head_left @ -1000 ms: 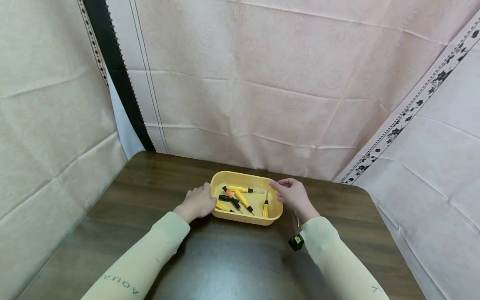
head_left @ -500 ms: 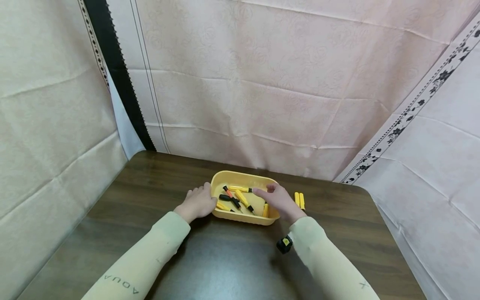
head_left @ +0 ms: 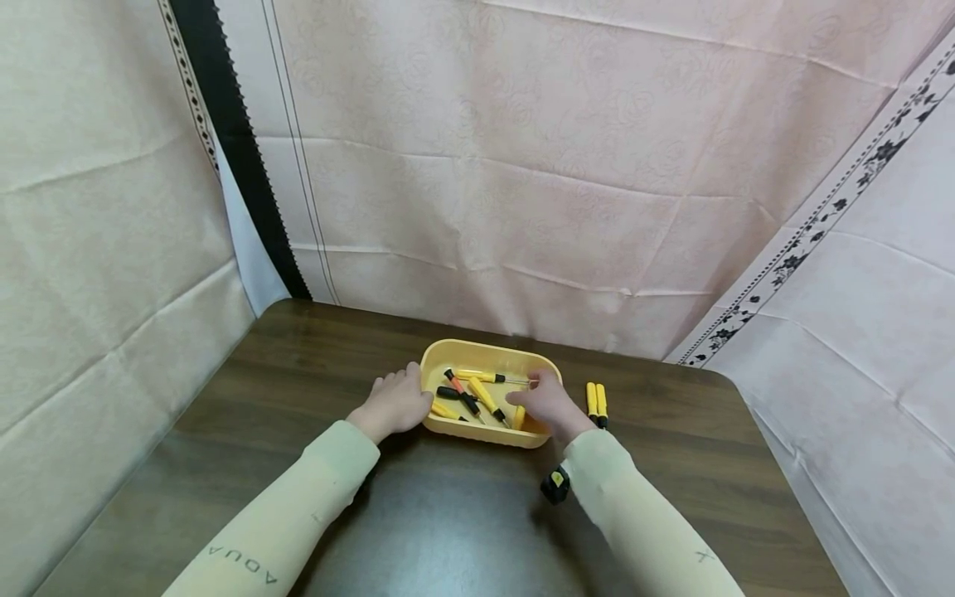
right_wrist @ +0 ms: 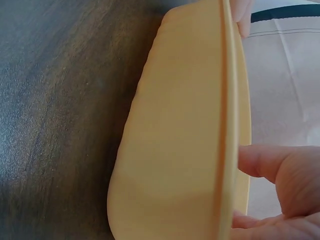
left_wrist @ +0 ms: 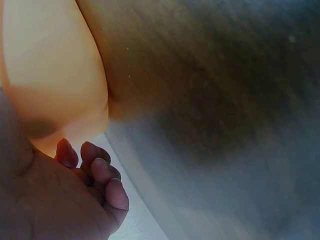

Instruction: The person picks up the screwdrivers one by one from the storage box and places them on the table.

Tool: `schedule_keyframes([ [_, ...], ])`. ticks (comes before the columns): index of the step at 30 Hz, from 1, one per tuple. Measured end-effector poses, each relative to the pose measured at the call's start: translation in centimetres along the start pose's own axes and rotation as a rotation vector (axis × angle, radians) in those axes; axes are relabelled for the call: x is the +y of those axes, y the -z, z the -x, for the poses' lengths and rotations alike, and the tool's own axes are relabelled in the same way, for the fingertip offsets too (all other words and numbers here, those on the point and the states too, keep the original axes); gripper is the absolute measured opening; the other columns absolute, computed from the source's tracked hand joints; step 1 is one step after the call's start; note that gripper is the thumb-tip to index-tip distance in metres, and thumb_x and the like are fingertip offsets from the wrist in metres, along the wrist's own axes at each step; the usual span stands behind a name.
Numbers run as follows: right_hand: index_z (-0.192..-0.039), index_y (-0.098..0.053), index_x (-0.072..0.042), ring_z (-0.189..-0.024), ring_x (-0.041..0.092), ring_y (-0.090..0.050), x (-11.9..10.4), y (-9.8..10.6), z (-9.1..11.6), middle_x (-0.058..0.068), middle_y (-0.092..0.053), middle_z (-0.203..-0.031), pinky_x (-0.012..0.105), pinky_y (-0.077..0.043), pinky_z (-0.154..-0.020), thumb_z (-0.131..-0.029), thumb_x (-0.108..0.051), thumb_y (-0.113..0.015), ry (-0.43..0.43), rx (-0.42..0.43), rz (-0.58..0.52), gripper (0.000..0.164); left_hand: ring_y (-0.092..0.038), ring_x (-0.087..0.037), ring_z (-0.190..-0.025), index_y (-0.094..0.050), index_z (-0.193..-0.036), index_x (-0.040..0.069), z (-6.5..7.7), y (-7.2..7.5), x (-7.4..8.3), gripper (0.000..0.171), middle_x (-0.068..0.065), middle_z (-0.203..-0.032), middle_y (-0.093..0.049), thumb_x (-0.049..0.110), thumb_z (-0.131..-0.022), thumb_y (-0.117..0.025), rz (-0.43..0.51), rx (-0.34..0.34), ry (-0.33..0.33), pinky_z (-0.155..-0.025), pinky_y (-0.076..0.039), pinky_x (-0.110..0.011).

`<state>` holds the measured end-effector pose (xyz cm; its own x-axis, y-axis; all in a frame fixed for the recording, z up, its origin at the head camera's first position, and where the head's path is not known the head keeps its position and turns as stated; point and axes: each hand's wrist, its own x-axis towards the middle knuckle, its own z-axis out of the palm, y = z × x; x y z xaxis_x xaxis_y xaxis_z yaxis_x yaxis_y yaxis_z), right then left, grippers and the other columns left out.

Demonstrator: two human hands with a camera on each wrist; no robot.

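Yellow tray (head_left: 485, 357), right hand (head_left: 550, 402) now further in, left hand (head_left: 394, 402) unmoved

The left forearm (head_left: 283, 506) and right forearm (head_left: 642, 522) slant inward. The left hand (head_left: 392, 401) has its fingers curled; the right hand (head_left: 552, 401) holds its thumb apart from its partly hidden fingers.

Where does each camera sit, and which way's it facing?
Head: on the head, facing forward-down at screwdrivers in yellow tray; left hand, right hand, sleeves show.
Left wrist: worn there, facing the tray's outside; left hand shows.
Right wrist: worn there, facing the tray's side; both hands show.
Both wrist views share tray and table.
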<state>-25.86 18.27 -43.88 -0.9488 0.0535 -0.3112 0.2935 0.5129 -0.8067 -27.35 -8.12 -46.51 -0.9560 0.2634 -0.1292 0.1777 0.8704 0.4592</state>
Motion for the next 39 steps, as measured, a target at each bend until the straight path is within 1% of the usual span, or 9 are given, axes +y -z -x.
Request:
schedule_keyframes([
  [7, -0.140, -0.037, 0.004, -0.112, 0.031, -0.050, 0.0, -0.7, -0.7, 0.022, -0.046, -0.132, 0.045, -0.044, -0.093, -0.083, -0.012, -0.075, -0.040, 0.026, 0.058, 0.069, -0.046, -0.026, -0.079, -0.045, -0.113, 0.005, 0.0, 0.0, 0.1, 0.032, -0.007, -0.086, -0.050, 0.033, -0.097, -0.044, 0.007, -0.001, -0.003, -0.075, -0.029, -0.040],
  [11, -0.137, -0.041, 0.007, -0.094, 0.026, -0.053, 0.0, -1.0, -1.1, 0.019, -0.051, -0.125, 0.035, -0.047, -0.078, -0.082, -0.008, -0.074, -0.043, 0.033, 0.142, 0.065, -0.046, -0.026, -0.080, -0.045, -0.115, 0.005, 0.0, 0.0, 0.1, 0.033, -0.007, -0.088, -0.050, 0.033, -0.097, -0.044, 0.003, -0.001, 0.000, -0.076, -0.029, -0.041],
  [13, -0.116, -0.053, 0.007, -0.074, 0.022, -0.050, 0.0, -1.1, -1.4, 0.016, -0.054, -0.104, 0.030, -0.044, -0.063, -0.081, -0.004, -0.072, -0.045, 0.036, 0.178, 0.041, -0.046, -0.026, -0.081, -0.045, -0.116, 0.005, 0.0, 0.0, 0.1, 0.034, -0.007, -0.089, -0.050, 0.033, -0.097, -0.044, 0.005, 0.001, -0.001, -0.077, -0.029, -0.041],
  [15, -0.085, -0.053, 0.002, -0.057, 0.018, -0.039, 0.1, -1.1, -1.7, 0.009, -0.047, -0.079, 0.027, -0.035, -0.050, -0.080, -0.001, -0.071, -0.042, 0.042, 0.214, 0.019, -0.046, -0.026, -0.081, -0.045, -0.117, 0.004, 0.0, 0.0, 0.1, 0.035, -0.007, -0.090, -0.050, 0.033, -0.097, -0.045, 0.006, 0.002, -0.002, -0.078, -0.030, -0.041],
  [18, -0.061, -0.031, -0.012, -0.045, 0.014, -0.023, 0.2, -1.1, -1.9, 0.001, -0.025, -0.058, 0.027, -0.024, -0.042, -0.078, 0.002, -0.069, -0.042, 0.036, 0.239, 0.044, -0.045, -0.026, -0.082, -0.045, -0.117, 0.004, 0.0, -0.1, 0.1, 0.036, -0.007, -0.092, -0.050, 0.033, -0.097, -0.045, 0.006, 0.004, -0.005, -0.077, -0.030, -0.041],
  [23, -0.052, -0.034, -0.014, -0.040, 0.012, -0.025, 0.2, -1.3, -2.0, -0.002, -0.026, -0.050, 0.025, -0.026, -0.040, -0.078, -0.001, -0.070, -0.043, 0.032, 0.286, 0.047, -0.045, -0.026, -0.082, -0.044, -0.117, 0.004, 0.0, 0.0, 0.1, 0.036, -0.007, -0.092, -0.050, 0.034, -0.097, -0.045, 0.005, 0.007, -0.006, -0.077, -0.030, -0.041],
  [31, -0.064, -0.068, -0.001, -0.046, 0.015, -0.044, 0.0, -1.5, -1.8, 0.001, -0.043, -0.052, 0.026, -0.041, -0.047, -0.073, -0.004, -0.076, -0.077, 0.029, 0.277, 0.012, -0.046, -0.026, -0.081, -0.045, -0.115, 0.004, 0.2, 0.2, 0.1, 0.034, -0.008, -0.089, -0.050, 0.034, -0.097, -0.045, 0.006, 0.001, -0.004, -0.078, -0.030, -0.041],
  [33, -0.062, -0.067, -0.002, -0.045, 0.015, -0.043, 0.0, -1.6, -1.9, 0.001, -0.042, -0.052, 0.025, -0.039, -0.045, -0.074, -0.004, -0.073, -0.080, 0.032, 0.286, 0.013, -0.046, -0.026, -0.082, -0.045, -0.116, 0.004, 0.3, 0.3, 0.1, 0.035, -0.008, -0.090, -0.050, 0.033, -0.097, -0.045, 0.008, 0.002, 0.001, -0.079, -0.031, -0.042],
  [39, -0.050, -0.044, -0.013, -0.043, 0.014, -0.037, 0.0, -1.2, -1.8, -0.001, -0.034, -0.050, 0.025, -0.033, -0.043, -0.079, -0.006, -0.067, -0.077, 0.014, 0.238, 0.037, -0.046, -0.026, -0.086, -0.044, -0.122, 0.002, 0.3, 0.2, 0.1, 0.040, -0.009, -0.099, -0.052, 0.034, -0.097, -0.046, 0.001, -0.004, 0.009, -0.083, -0.032, -0.043],
])
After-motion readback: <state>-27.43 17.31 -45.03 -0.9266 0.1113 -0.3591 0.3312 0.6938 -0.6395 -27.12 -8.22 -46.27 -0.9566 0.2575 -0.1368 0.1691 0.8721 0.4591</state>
